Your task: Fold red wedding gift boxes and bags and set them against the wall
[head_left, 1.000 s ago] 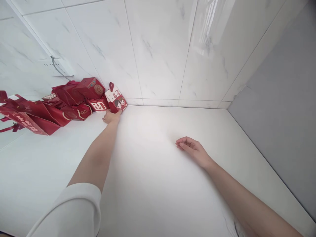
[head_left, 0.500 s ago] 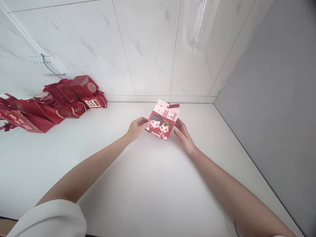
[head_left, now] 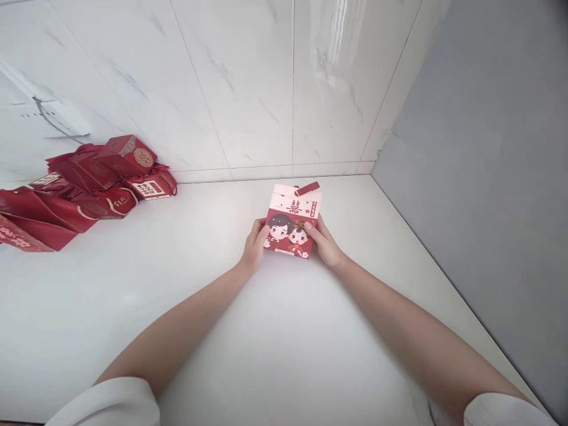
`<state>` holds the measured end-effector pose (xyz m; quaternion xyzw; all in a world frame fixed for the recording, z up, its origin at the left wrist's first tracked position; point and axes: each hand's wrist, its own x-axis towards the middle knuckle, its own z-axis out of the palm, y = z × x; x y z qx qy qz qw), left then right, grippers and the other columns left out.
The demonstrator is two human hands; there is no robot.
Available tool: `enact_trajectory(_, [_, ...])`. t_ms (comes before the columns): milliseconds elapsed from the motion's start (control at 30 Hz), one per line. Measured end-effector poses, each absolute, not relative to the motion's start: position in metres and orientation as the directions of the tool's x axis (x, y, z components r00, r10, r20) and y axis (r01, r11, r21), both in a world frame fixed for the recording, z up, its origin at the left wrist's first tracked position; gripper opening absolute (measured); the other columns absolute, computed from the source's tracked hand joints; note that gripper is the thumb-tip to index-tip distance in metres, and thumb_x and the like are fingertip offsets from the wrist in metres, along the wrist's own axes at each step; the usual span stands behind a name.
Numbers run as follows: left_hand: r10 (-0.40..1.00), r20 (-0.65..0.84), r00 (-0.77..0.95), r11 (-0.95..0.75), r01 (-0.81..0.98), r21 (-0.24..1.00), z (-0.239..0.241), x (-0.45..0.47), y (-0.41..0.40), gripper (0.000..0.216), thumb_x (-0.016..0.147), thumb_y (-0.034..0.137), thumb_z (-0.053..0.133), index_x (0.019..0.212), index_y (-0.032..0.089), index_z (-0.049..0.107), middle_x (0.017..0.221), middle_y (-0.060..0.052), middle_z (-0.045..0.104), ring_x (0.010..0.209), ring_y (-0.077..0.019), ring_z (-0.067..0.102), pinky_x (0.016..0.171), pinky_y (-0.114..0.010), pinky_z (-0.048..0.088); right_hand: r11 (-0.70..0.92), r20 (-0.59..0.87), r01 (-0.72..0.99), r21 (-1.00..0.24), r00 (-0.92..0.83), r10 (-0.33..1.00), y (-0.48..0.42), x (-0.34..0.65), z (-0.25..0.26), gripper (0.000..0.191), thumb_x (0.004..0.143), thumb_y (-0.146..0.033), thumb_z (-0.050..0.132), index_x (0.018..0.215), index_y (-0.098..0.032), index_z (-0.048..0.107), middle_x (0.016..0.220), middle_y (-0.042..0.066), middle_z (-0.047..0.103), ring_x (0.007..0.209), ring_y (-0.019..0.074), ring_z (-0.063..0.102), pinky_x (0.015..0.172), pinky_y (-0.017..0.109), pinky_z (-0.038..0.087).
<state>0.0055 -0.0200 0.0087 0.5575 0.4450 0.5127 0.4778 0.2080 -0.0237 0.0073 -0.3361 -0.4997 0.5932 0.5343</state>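
Observation:
A red and pink gift box (head_left: 286, 236) with two cartoon figures and a Chinese character on its front is held over the white table. A dark red ribbon tab (head_left: 307, 189) sticks out at its top. My left hand (head_left: 254, 245) grips the box's left edge, thumb on the front. On the opposite edge my right hand (head_left: 327, 244) is closed, its thumb lying on the printed front near the right figure. The fingers of both hands are partly hidden behind the box.
Several dark red gift boxes and bags (head_left: 102, 171) are piled at the left against the tiled wall (head_left: 248, 89). A cable (head_left: 55, 121) hangs from a wall socket above them. A grey panel (head_left: 483, 177) borders the white table (head_left: 275, 343) on the right.
My right hand has closed on the box's right edge, its thumb now on the front. The box has turned more upright and squarely towards me. The view has shifted slightly right.

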Motion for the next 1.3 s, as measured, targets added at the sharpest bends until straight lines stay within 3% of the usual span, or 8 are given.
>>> enact_trajectory(100, [0.979, 0.203, -0.012, -0.203, 0.006, 0.979, 0.0089, 0.0047, -0.0177, 0.044, 0.092, 0.061, 0.057, 0.115, 0.024, 0.056, 0.122, -0.007, 0.069, 0.112, -0.0249, 0.066, 0.096, -0.039, 0.053, 0.071, 0.154, -0.289, -0.955, -0.275, 0.949, -0.0232, 0.2078, 0.0092, 0.068, 0.083, -0.058, 0.074, 0.139, -0.032, 0.045, 0.15, 0.004, 0.057, 0.135, 0.0287, 0.057, 0.114, 0.046, 0.049])
enact_trajectory(233, [0.998, 0.054, 0.037, -0.053, -0.033, 0.998, 0.0099, 0.0045, -0.0134, 0.043, 0.088, 0.058, 0.063, 0.111, 0.023, 0.057, 0.12, -0.007, 0.069, 0.114, -0.0269, 0.066, 0.097, -0.042, 0.054, 0.039, 0.114, -0.295, -0.955, -0.244, 0.963, -0.0209, 0.2063, 0.0108, 0.069, 0.083, -0.056, 0.074, 0.142, -0.032, 0.046, 0.146, 0.005, 0.058, 0.131, 0.0295, 0.059, 0.115, 0.049, 0.048])
enact_trajectory(400, [0.996, 0.039, 0.086, -0.032, -0.083, 0.996, 0.0148, 0.0056, -0.0168, 0.053, 0.084, 0.056, 0.071, 0.123, 0.031, 0.043, 0.125, -0.005, 0.066, 0.11, -0.0243, 0.068, 0.09, -0.041, 0.056, 0.083, 0.097, -0.25, -0.965, -0.044, 0.994, -0.0222, 0.2052, 0.0084, 0.084, 0.087, -0.058, 0.07, 0.154, -0.039, 0.023, 0.151, 0.008, 0.047, 0.124, 0.027, 0.061, 0.099, 0.044, 0.057])
enact_trajectory(533, [0.991, 0.044, 0.124, -0.038, -0.046, 0.998, 0.0182, 0.0069, -0.0208, 0.042, 0.084, 0.06, 0.07, 0.094, 0.025, 0.048, 0.107, -0.003, 0.068, 0.095, -0.0213, 0.067, 0.081, -0.035, 0.053, 0.079, 0.058, -0.212, -0.974, 0.105, 0.993, -0.0206, 0.2065, 0.0048, 0.058, 0.082, -0.063, 0.072, 0.125, -0.033, 0.045, 0.136, 0.007, 0.058, 0.102, 0.0238, 0.067, 0.078, 0.037, 0.059])
enact_trajectory(667, [0.979, 0.103, 0.176, -0.109, 0.025, 0.994, 0.0181, 0.0055, -0.0201, 0.04, 0.09, 0.06, 0.063, 0.085, 0.021, 0.056, 0.091, -0.002, 0.065, 0.086, -0.0182, 0.06, 0.08, -0.031, 0.048, 0.023, 0.025, -0.18, -0.983, -0.005, 1.0, -0.0162, 0.209, 0.0024, 0.044, 0.086, -0.069, 0.064, 0.096, -0.026, 0.056, 0.098, 0.002, 0.07, 0.088, 0.0223, 0.066, 0.082, 0.036, 0.055])
enact_trajectory(767, [0.977, 0.153, 0.15, -0.154, 0.0, 0.988, 0.0164, 0.0038, -0.0183, 0.04, 0.09, 0.06, 0.064, 0.087, 0.02, 0.061, 0.096, -0.003, 0.065, 0.091, -0.0185, 0.06, 0.082, -0.03, 0.047, 0.031, 0.045, -0.18, -0.983, -0.076, 0.996, -0.0151, 0.2102, 0.0024, 0.043, 0.088, -0.067, 0.063, 0.093, -0.024, 0.062, 0.099, 0.002, 0.073, 0.091, 0.0231, 0.067, 0.089, 0.038, 0.053])
enact_trajectory(900, [0.972, 0.125, 0.197, -0.131, 0.022, 0.991, 0.0136, 0.0023, -0.0157, 0.044, 0.09, 0.061, 0.063, 0.1, 0.02, 0.071, 0.122, -0.008, 0.064, 0.115, -0.0251, 0.06, 0.098, -0.033, 0.046, 0.013, 0.034, -0.22, -0.976, -0.092, 0.995, -0.0157, 0.2103, 0.0038, 0.044, 0.088, -0.067, 0.063, 0.095, -0.024, 0.067, 0.101, 0.004, 0.076, 0.092, 0.0252, 0.07, 0.089, 0.039, 0.054])
enact_trajectory(1300, [0.977, -0.01, 0.214, 0.001, 0.041, 0.999, 0.0161, 0.006, -0.0173, 0.055, 0.085, 0.069, 0.063, 0.103, 0.017, 0.067, 0.116, -0.011, 0.072, 0.113, -0.03, 0.064, 0.1, -0.04, 0.047, -0.005, 0.012, -0.223, -0.975, -0.074, 0.997, -0.0155, 0.2121, 0.0057, 0.047, 0.085, -0.069, 0.065, 0.091, -0.022, 0.068, 0.099, 0.004, 0.077, 0.087, 0.0241, 0.07, 0.084, 0.036, 0.053])
